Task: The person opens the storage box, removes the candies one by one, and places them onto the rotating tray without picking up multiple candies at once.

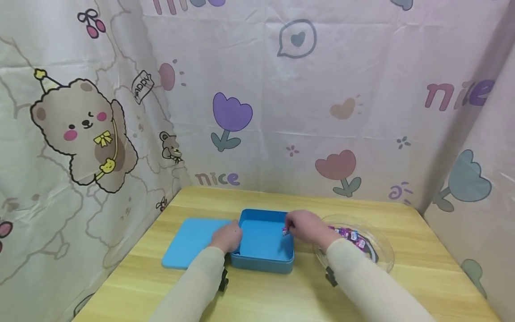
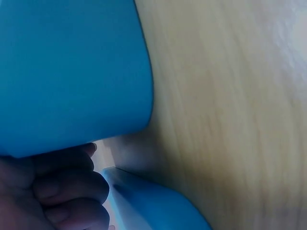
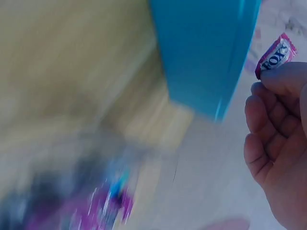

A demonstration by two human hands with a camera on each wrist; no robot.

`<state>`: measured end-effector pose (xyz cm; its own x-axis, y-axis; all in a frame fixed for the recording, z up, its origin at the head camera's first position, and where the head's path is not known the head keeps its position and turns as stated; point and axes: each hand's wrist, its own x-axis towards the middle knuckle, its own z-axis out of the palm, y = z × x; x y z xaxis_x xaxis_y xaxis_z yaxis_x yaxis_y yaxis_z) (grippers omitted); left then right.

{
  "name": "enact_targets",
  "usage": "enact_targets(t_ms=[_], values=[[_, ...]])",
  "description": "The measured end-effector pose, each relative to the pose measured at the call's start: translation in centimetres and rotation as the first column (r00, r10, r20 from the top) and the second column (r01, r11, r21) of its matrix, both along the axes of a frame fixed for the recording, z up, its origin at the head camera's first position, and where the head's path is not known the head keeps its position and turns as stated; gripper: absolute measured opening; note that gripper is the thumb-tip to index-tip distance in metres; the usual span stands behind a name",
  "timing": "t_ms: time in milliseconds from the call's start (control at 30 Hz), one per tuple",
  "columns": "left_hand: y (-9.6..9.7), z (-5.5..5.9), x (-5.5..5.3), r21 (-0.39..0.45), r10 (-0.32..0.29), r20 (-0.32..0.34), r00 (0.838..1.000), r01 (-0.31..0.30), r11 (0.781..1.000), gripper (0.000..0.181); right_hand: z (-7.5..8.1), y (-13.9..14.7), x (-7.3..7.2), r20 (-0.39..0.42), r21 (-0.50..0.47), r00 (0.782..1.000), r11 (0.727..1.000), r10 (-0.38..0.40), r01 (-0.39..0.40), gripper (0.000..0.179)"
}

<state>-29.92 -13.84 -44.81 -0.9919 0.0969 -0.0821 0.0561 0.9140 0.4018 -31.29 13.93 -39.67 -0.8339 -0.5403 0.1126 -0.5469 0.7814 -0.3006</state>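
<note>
A small wrapped candy (image 3: 278, 55) in a purple and silver wrapper with dark letters is pinched between the thumb and fingertip of my right hand (image 1: 307, 226). That hand is over the right side of a blue rectangular box (image 1: 261, 264), which stands lidless on the table. My left hand (image 1: 227, 236) grips the box's left wall near the front, its fingers (image 2: 72, 184) curled beside the wall in the left wrist view. Close to the left hand, a small dark bit (image 1: 237, 253) shows in the box's front left corner.
A flat blue lid (image 1: 185, 243) lies left of the box on the wooden table (image 1: 257, 299). To the right stands a clear round plate (image 1: 386, 250) with several wrapped candies (image 1: 354, 235), partly behind my right forearm. A printed curtain (image 1: 265, 112) hangs around the table.
</note>
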Motion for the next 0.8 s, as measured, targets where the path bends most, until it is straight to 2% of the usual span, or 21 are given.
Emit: enact_targets(t_ms=[200, 300, 433, 500, 633, 733, 800], values=[[-0.4, -0.2, 0.6, 0.045, 0.012, 0.015, 1.000, -0.013, 0.999, 0.052, 0.4, 6.6, 0.2, 0.012, -0.001, 0.989, 0.989, -0.149, 0.149, 0.016], [-0.7, -0.2, 0.8, 0.042, 0.020, 0.014, 1.000, -0.020, 0.999, 0.052, 0.0, 10.1, 0.4, 0.056, 0.021, 0.971, 0.973, -0.231, 0.230, 0.009], [-1.2, 0.1, 0.4, 0.041, 0.041, 0.022, 0.999, -0.042, 0.998, 0.052, -0.7, 13.6, 0.7, 0.134, 0.034, 0.937, 0.946, -0.323, 0.321, 0.005], [-1.6, 0.1, 0.1, 0.046, 0.037, 0.020, 0.999, -0.038, 0.998, 0.051, -1.2, 14.6, 0.9, 0.158, 0.038, 0.924, 0.937, -0.348, 0.346, 0.007], [-2.6, 0.5, 0.2, 0.089, 0.022, 0.034, 0.999, -0.025, 0.996, 0.053, -2.2, 15.3, 1.1, 0.190, 0.048, 0.913, 0.932, -0.361, 0.359, 0.007], [-3.2, 1.3, 0.6, 0.135, 0.041, 0.032, 0.999, -0.045, 0.990, 0.062, -2.3, 14.7, 1.6, 0.126, 0.060, 0.926, 0.935, -0.355, 0.350, 0.012], [-3.1, 2.1, 1.0, 0.128, 0.043, -0.017, 0.999, -0.040, 0.991, 0.069, -2.0, 13.9, 2.1, 0.033, 0.060, 0.935, 0.935, -0.352, 0.350, 0.024]])
